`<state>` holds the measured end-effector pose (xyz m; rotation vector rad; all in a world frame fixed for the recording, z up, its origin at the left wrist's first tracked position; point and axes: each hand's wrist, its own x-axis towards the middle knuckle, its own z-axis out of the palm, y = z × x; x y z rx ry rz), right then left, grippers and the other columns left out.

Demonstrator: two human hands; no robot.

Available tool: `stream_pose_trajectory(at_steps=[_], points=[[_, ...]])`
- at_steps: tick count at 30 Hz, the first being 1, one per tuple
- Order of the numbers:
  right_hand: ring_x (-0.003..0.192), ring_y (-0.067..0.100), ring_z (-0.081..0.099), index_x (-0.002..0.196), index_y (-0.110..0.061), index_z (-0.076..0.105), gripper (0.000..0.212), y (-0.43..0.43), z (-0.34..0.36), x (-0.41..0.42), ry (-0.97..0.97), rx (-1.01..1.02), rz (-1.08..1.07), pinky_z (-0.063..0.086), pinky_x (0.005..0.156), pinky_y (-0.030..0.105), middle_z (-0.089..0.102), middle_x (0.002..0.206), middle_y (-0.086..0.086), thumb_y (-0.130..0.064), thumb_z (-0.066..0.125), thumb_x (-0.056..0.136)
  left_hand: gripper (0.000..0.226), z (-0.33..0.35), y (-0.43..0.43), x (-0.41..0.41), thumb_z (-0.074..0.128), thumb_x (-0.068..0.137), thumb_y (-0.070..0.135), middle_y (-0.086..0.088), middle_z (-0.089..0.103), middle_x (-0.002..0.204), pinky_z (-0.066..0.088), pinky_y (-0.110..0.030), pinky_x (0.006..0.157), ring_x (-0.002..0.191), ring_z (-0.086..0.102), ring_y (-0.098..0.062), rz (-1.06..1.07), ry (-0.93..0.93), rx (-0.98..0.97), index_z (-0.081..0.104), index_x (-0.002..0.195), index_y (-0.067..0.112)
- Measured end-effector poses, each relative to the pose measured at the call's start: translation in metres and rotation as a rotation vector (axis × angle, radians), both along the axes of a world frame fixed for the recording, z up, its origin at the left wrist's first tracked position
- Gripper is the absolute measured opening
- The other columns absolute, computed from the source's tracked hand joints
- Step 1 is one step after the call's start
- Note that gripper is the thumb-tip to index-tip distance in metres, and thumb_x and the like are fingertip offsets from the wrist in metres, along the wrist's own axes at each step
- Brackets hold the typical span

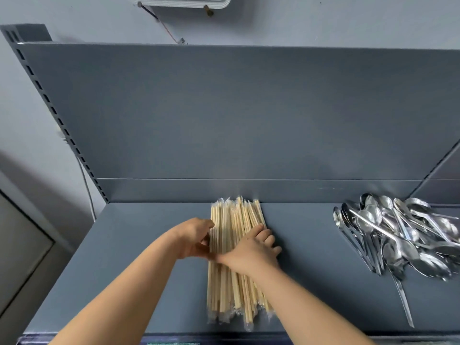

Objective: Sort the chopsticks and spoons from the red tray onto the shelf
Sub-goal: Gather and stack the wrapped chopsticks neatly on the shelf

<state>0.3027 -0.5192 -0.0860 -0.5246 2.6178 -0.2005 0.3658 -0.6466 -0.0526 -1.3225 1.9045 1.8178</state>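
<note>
Bamboo chopsticks [232, 216], each pair in a clear wrapper, lie in one thick pile in the middle of the grey shelf [303, 247], their far ends close to the upright back panel [224, 108] and their near ends towards the shelf's front edge. From the head view, both hands are on that pile. The left hand [193, 237] sits at its left edge with the fingers curled in against the side of the sticks and the thumb low beside them; it touches the pile, but I cannot tell whether it actually grips any. The right hand [251, 252] lies flat over the top, released, its fingers fairly straight and spread across the right side of the pile, fingertips reaching the right edge. Over on the right of the shelf, well apart from the chopsticks, a heap of shiny metal spoons [398, 235] lies tangled, one long handle pointing at the front edge.
</note>
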Motion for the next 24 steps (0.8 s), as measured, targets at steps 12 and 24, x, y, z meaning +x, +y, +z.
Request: stream_pose_trajectory(at_steps=[12, 24], points=[[0.143, 0.042, 0.007, 0.149, -0.002, -0.012, 0.149, -0.004, -0.009, -0.005, 0.079, -0.006, 0.375, 0.014, 0.118, 0.048, 0.002, 0.157, 0.021, -0.071, 0.072, 0.047, 0.028, -0.007, -0.039, 0.023, 0.044, 0.094, 0.028, -0.008, 0.061, 0.078, 0.041, -0.027, 0.06, 0.066, 0.054, -0.024, -0.217, -0.055, -0.535, 0.059, 0.083, 0.007], [0.149, 0.015, 0.002, 0.153, -0.028, -0.009, 0.146, -0.054, 0.004, -0.03, 0.151, 0.058, 1.073, -0.008, 0.12, 0.046, 0.0, 0.163, -0.003, -0.065, 0.083, 0.045, 0.055, -0.065, -0.065, 0.061, 0.009, 0.099, 0.052, 0.015, 0.026, 0.155, 0.008, -0.044, 0.117, 0.146, 0.014, -0.013, -0.617, 0.023, -1.2, 0.025, 0.149, 0.036]])
